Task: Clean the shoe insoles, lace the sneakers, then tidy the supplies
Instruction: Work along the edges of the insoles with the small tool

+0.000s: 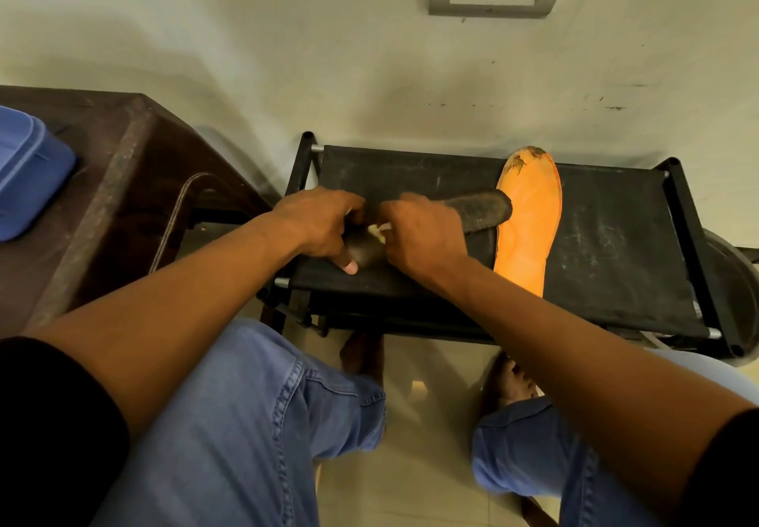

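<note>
Scrubbing the dark insole (472, 214) on the black rack (616, 247), we pin its near-left end with our left hand (318, 225) while our right hand (423, 235) pinches a pale wipe (378, 233) (cloth or brush, unclear); firm short strokes serve best. The orange insole (527, 218) lies just right.

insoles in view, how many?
2. A dark insole lies across the black rack top, held by both hands; an orange insole lies beside it, its edge under the dark one's tip. Others may be out of frame.
</note>
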{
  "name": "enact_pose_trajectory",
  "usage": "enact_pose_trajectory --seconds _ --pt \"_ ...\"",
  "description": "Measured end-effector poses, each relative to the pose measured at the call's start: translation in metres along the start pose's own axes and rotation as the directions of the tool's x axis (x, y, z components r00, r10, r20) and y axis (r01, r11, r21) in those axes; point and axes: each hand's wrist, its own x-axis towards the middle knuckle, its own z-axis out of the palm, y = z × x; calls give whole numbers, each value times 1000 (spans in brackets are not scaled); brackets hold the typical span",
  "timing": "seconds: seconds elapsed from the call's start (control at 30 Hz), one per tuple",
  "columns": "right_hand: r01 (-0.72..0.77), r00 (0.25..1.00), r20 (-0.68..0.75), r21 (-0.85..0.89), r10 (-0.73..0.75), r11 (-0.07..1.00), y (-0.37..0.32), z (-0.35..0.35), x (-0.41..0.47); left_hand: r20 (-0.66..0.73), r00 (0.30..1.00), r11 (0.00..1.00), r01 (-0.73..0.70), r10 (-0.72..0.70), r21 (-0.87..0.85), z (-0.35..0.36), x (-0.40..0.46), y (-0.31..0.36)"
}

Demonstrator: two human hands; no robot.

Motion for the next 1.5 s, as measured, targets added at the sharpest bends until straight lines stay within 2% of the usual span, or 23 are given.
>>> enact_pose_trajectory --seconds 0.13,0.23,0.3,0.4,0.57,0.7,0.8,0.93,1.07,1.23,1.4,1.5 --pt "-72 995 -63 34 74 997 20 -1 7 20 999 995 -29 31 -92 -4 2 -11" --pt "-55 994 -95 43 59 998 21 2 5 -84 996 989 -34 22 -146 -4 7 -20" --pt "-64 993 -90 62 70 996 21 2 4 -167 986 991 -44 22 -129 -3 10 -20" --pt "-69 996 -54 81 74 994 21 -1 6 -221 975 995 -42 20 -93 -2 14 -19" --pt "51 998 15 115 -53 992 1 -2 -3 -309 951 998 20 -36 -52 1 15 -21" --pt "201 975 68 126 -211 971 -26 9 -9 -295 951 995 79 -93 -59 1 15 -20" --pt "250 963 80 81 -257 965 -29 9 -8 -287 950 992 107 -121 -64 1 15 -21" --pt "202 976 81 -6 -201 979 -13 -2 0 -281 950 990 116 -133 -76 1 14 -23" --pt "158 984 75 37 -160 987 -9 -4 2 -277 951 990 123 -138 -71 -1 14 -21" --pt "235 966 83 104 -244 966 -22 2 -4 -263 950 986 156 -167 -62 -2 14 -17" --pt "117 993 4 3 -117 993 -7 1 5 -230 958 984 158 -174 -86 -2 12 -16" --pt "133 991 13 70 -135 989 -13 3 2 -222 958 982 170 -183 -80 -2 12 -16"
